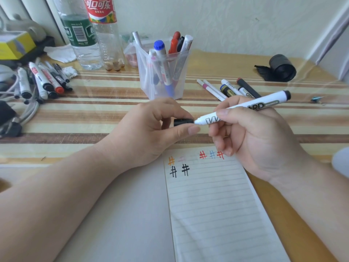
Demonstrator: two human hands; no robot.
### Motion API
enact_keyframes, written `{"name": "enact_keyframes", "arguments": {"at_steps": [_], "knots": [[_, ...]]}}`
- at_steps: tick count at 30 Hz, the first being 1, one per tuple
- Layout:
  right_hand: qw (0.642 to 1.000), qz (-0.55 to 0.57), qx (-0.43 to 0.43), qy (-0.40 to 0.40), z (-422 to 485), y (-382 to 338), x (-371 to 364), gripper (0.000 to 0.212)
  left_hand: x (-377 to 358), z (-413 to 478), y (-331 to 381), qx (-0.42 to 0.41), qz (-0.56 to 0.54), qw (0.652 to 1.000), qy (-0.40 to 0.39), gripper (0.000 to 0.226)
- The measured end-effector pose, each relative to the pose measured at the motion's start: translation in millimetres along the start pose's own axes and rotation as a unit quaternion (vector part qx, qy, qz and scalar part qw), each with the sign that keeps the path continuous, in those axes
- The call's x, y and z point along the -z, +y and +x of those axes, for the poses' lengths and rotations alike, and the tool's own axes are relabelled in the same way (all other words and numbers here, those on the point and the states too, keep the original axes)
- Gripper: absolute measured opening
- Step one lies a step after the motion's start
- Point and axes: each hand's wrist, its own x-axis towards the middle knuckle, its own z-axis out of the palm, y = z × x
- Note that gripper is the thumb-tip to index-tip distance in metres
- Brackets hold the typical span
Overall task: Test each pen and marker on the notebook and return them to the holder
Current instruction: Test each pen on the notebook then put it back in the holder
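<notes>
Marker (245, 106): white barrel with black lettering and a black end, held above the notebook (217, 205), gripped by the curled fingers of the right hand (255, 140). The left hand (151, 133) pinches a black cap (183, 122) at its tip.

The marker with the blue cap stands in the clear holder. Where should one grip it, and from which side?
Pinch the blue-capped marker at its top, cap and the barrel just under it, coming down from above. It stands nearly upright in the holder, whose walls enclose the lower barrel; only the top sticks out. Other pens crowd its sides, so front-to-back is probably easiest.
</notes>
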Motion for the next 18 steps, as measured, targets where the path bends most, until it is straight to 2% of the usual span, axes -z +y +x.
{"name": "enact_keyframes", "arguments": {"at_steps": [7, 12, 18], "knots": [[0.998, -0.04, 0.047, -0.029, -1.7, 0.8, 1.2, 0.007, 1.0, -0.8, 5.7, 0.007, 0.018, 1.0, 0.003, 0.017], [0.979, -0.165, 0.12, -0.022, -4.3, 5.4, -6.0, 0.018, -0.5, -0.2, 5.7, 0.015, 0.011, 1.0, 0.0, 0.021], [0.958, -0.227, 0.176, -0.025, -1.6, 4.9, -9.0, 0.006, -2.4, -1.4, 6.2, 0.019, -0.008, 1.0, -0.017, 0.014]]}}
